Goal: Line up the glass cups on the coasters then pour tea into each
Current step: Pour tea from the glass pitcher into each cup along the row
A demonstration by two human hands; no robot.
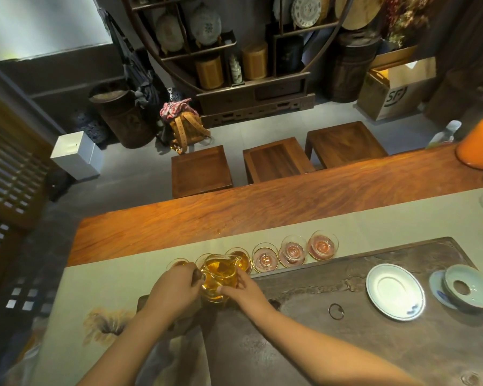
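Note:
A glass pitcher (220,277) of amber tea is held over the left end of a row of several glass cups on pink coasters. My left hand (173,285) grips its handle. My right hand (244,288) steadies its right side. The pitcher's spout points at a cup (241,257) that holds amber tea. Two cups to the left, one (177,263) at the far end, are partly hidden by the pitcher and my left hand. The three cups on the right, such as the middle one (292,251), look empty, with the pink coasters showing through.
A dark carved tea tray (346,344) fills the near right, bearing a white saucer (395,291), a pale lidded bowl (469,288) and a small ring (336,311). An orange object (478,147) stands far right. Three wooden stools (276,160) sit beyond the table.

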